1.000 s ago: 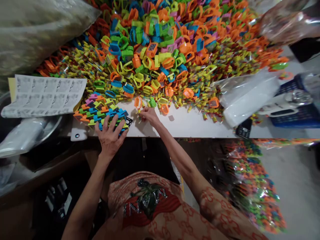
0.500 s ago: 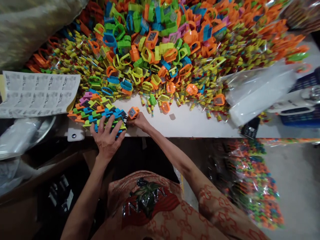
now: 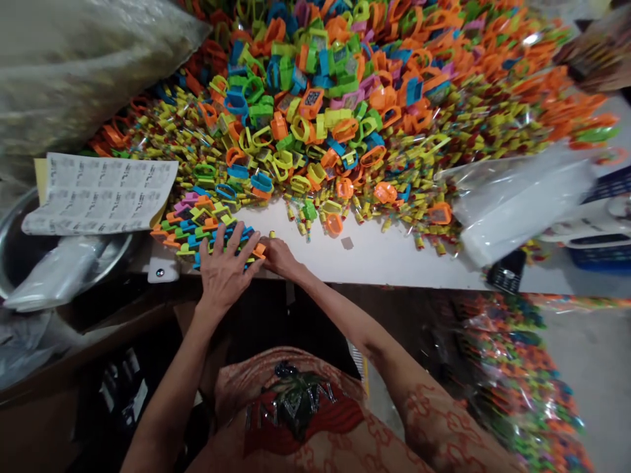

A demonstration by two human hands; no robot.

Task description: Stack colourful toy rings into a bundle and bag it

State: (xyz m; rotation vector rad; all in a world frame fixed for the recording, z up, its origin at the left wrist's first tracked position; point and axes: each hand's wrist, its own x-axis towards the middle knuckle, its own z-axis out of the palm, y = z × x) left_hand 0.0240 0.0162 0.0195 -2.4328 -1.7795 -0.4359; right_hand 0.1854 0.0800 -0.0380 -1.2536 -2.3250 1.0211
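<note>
Hands at a packed block of toy rings

The left hand [image 3: 224, 266] lies spread flat on the stacked rings [image 3: 207, 223] at the worktop's [image 3: 394, 253] near edge, steadying them; the right hand [image 3: 279, 255], fingers pinched, holds an orange ring [image 3: 259, 250] against the block's right side. A loose heap [image 3: 345, 98] crowds the far side, a label sheet [image 3: 98, 194] left.

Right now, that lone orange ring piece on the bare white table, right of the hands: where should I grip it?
Take the orange ring piece by its outer rim, pinching across the loop from above. It lies flat, and its near side faces bare white table, so come from the near edge; the pile crowds its far side.
</note>
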